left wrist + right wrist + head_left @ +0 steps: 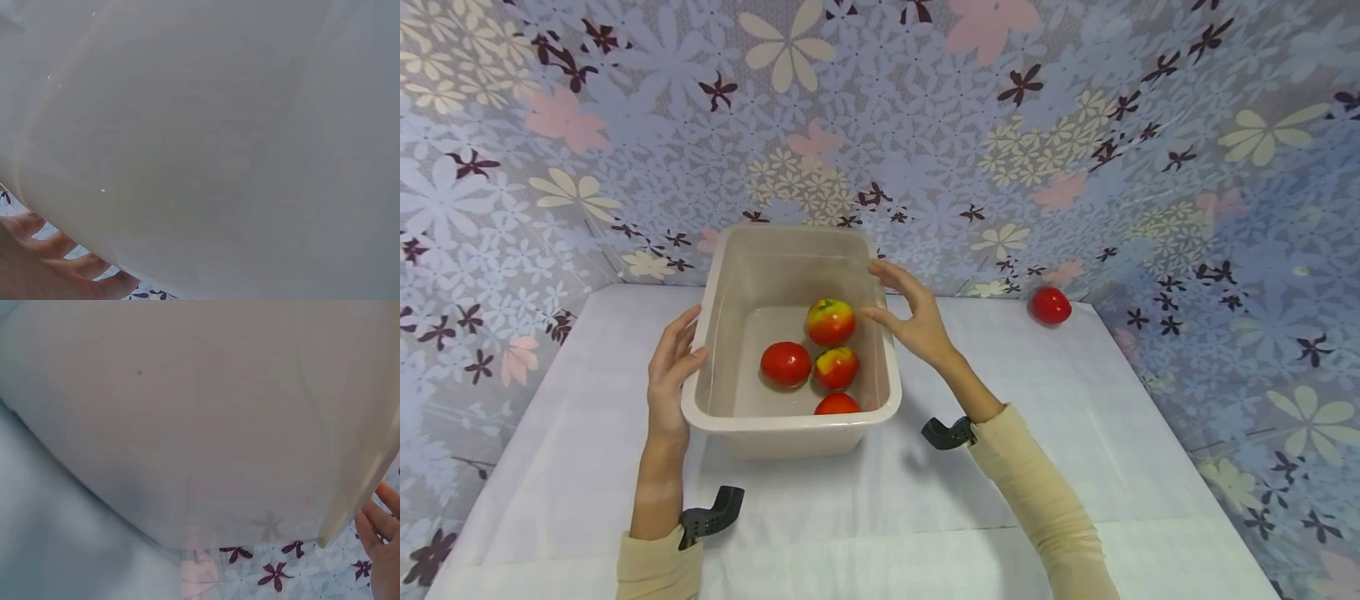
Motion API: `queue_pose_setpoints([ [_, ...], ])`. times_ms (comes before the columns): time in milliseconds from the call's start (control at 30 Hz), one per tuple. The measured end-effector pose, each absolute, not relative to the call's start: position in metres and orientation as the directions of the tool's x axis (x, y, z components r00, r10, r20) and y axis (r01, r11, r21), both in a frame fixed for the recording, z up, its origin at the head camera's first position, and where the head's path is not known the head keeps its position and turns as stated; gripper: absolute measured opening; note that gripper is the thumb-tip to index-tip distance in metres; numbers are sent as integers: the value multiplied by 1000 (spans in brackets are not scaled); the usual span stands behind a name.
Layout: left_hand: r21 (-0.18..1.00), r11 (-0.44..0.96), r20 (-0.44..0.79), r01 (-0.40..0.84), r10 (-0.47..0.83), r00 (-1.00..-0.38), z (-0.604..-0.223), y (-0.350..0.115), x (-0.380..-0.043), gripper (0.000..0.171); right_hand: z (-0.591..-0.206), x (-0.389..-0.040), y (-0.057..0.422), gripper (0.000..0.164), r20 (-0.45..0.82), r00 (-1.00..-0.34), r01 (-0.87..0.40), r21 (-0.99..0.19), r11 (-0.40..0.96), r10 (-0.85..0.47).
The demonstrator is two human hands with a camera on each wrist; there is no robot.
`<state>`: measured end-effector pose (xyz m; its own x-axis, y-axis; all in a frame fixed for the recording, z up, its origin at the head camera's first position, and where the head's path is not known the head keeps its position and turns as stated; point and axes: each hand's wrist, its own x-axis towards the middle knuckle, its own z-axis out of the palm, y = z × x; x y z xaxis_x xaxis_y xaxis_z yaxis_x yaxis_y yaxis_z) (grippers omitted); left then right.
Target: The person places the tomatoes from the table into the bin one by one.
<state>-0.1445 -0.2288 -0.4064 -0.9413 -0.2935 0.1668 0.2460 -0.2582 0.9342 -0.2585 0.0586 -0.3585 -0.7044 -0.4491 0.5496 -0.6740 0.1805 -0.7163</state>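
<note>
A beige plastic bin (790,423) stands in front of me, its open top toward the head camera. Inside lie a smooth red round fruit (786,364), two red-and-yellow apple-like fruits (831,322) and an orange-red fruit (837,404) partly hidden by the front rim. My left hand (672,379) is at the bin's left side, with thumb and fingertips at the rim. On the opposite side, my right hand (917,321) has its fingers spread and extended at the right rim. Both wrist views are mostly filled by the bin's outer wall (200,137).
A single red fruit (1051,306) lies near the table's back right corner. White cloth covers the table (820,533). Flower-patterned fabric (925,150) rises behind it and along both sides. A dark camera mount (711,518) sits on each wrist.
</note>
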Motion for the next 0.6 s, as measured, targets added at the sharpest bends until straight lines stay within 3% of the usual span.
queue_pose_setpoints([
  [200, 936, -255, 166, 242, -288, -943, -406, -228, -146, 53, -365, -262, 70, 52, 535, -743, -643, -738, 206, -404],
  [600, 933, -265, 159, 244, -305, -939, -405, -227, -144, 50, -367, -269, 86, 49, 544, -757, -636, -741, 215, -362],
])
